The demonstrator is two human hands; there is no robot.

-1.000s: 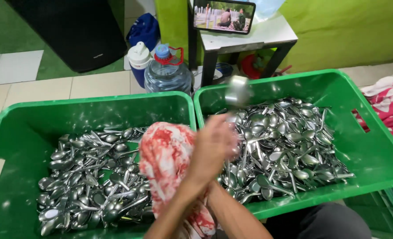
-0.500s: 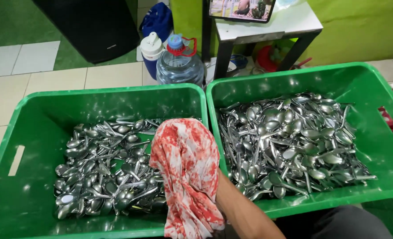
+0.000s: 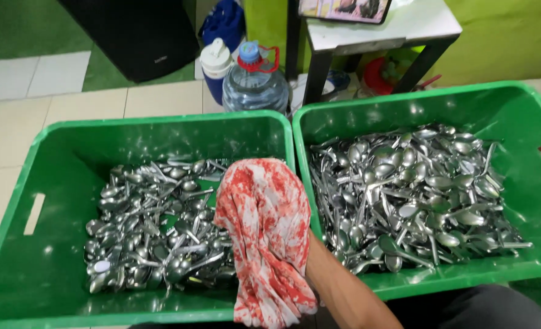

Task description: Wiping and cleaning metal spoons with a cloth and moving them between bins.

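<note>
A red-and-white cloth, soft and limp, drapes over one hand, hiding its fingers; whether they grip cannot be told. Slippery steel spoons fill two green crates.

Bare forearm, no sleeve; apparently dark grey trousers.

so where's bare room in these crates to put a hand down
Bare floor shows in the left crate along its back wall and left side, around the spoons. The right crate is free along its back and right walls. The middle, under the red-and-white cloth, is crowded.
</note>
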